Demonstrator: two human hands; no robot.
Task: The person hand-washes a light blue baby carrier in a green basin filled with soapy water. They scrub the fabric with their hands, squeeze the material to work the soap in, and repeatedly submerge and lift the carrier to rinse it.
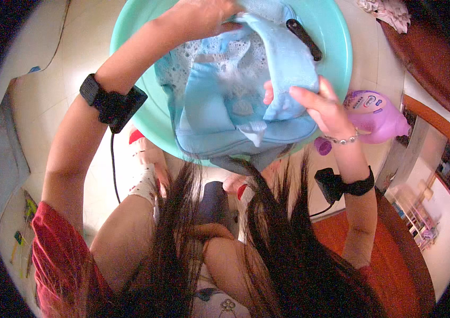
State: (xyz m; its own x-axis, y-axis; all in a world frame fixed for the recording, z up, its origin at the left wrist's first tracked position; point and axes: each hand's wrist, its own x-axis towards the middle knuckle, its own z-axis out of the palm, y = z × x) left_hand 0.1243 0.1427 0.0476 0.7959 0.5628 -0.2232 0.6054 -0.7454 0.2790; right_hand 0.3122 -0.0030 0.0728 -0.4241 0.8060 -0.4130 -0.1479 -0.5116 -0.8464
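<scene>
A light-blue fabric bag (209, 132), wet and crumpled, lies in a turquoise basin (344, 58) of sudsy water. My right hand (323, 106) is closed on a broad raised part of the bag at the basin's right side, the thumb on top. At the far side, my left hand (209, 18) is bent over the upper end of that same part and looks closed on it; its fingers are partly hidden and blurred. A slim black handle-like piece (304, 40) with a hole at one end lies against the bag near the right rim.
A purple bottle (378, 116) lies on the floor right of the basin, by a small purple cap (323, 146). Black straps with boxes (116, 103) and cables are on both my forearms. Long hair hangs in front; a reddish-brown wooden surface (373, 254) is at lower right.
</scene>
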